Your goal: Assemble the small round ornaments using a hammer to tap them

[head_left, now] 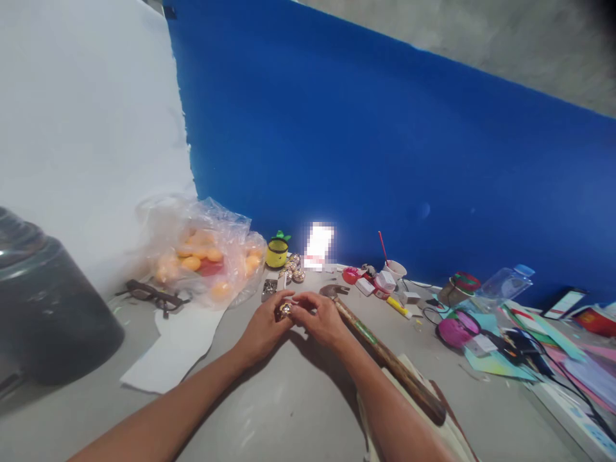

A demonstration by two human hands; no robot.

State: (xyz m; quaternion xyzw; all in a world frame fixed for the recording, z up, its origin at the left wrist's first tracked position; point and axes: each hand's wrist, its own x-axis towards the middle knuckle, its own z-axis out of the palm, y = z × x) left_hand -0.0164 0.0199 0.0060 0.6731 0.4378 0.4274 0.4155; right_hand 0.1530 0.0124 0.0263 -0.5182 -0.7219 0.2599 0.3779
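A small shiny gold-and-silver ball-like piece [285,310] sits between my hands, just above the grey table [260,410]. My left hand [264,327] is curled around it from the left, thumb and fingers on it. From the right, my right hand [321,319] has its thumb and fingers bent in against the same piece; parts of it are hidden by the fingers. Several similar shiny pieces [296,274] lie just beyond, beside a small metallic square object [269,290]. Right of my right hand lies a claw hammer [380,350] with a worn wooden handle.
A plastic bag of orange fruit-like items [192,256], dark glasses [154,294] and a large dark container [52,308] stand left. A yellow pouch [277,254] and a lit phone [318,245] are behind. Rightward are a paper cup [395,269], a pink pouch [456,330] and a power strip [572,414].
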